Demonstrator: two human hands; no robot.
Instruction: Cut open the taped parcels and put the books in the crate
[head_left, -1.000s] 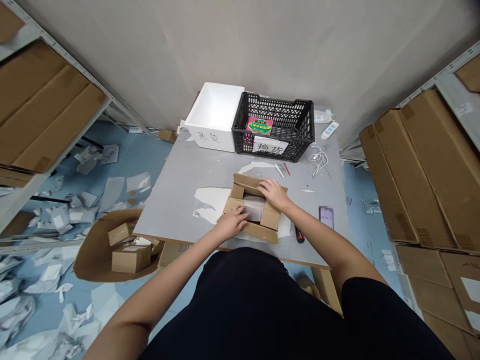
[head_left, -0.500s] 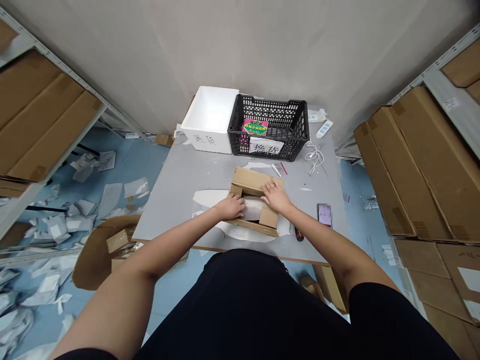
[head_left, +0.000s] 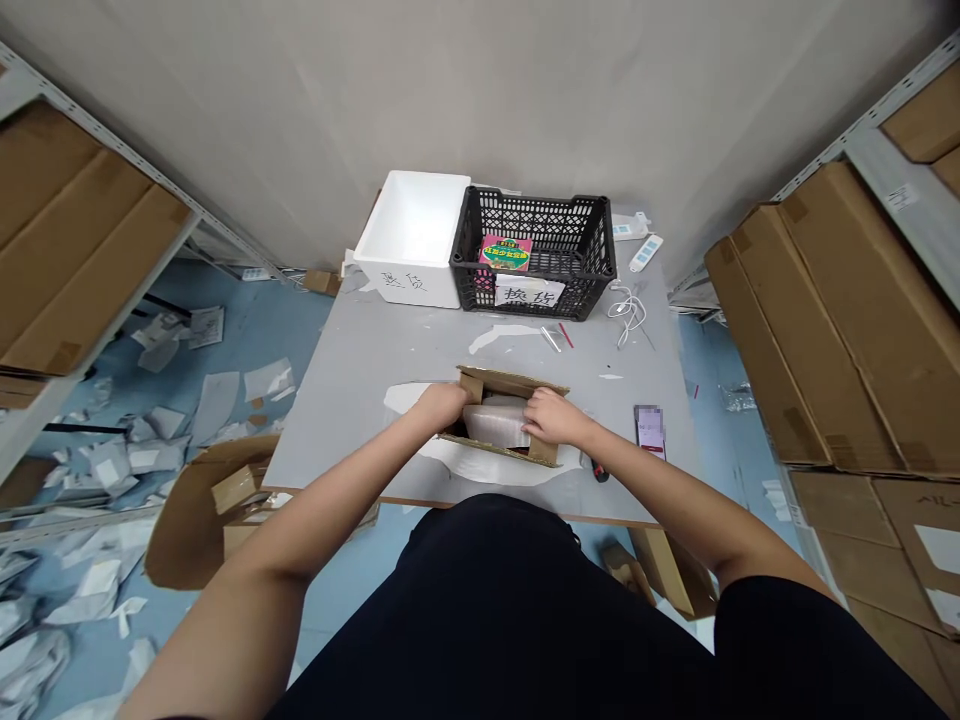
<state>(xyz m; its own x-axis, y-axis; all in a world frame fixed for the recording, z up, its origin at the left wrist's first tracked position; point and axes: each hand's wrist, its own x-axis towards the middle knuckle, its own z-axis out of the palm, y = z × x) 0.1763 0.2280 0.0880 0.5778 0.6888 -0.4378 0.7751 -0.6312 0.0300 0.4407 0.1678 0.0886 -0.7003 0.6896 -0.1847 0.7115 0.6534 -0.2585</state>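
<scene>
Wrapped packet [head_left: 493,422] gripped between half-closed left hand [head_left: 442,405] and right hand [head_left: 550,418] inside an open carton [head_left: 511,383] on the table [head_left: 352,400], apparently for steadying.

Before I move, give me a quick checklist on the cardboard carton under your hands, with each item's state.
1. Wrapped packet inside the cardboard carton: ok, it lies between the flaps.
2. Right hand on the packet: ok.
3. Left hand at the carton's left end: ok.
4. Carton closed: not ok, the rear flap stands open.
5. Packet contents: cannot tell, the wrapping hides them.
6. Phone lying on the table beside the carton, not on it: ok.
</scene>
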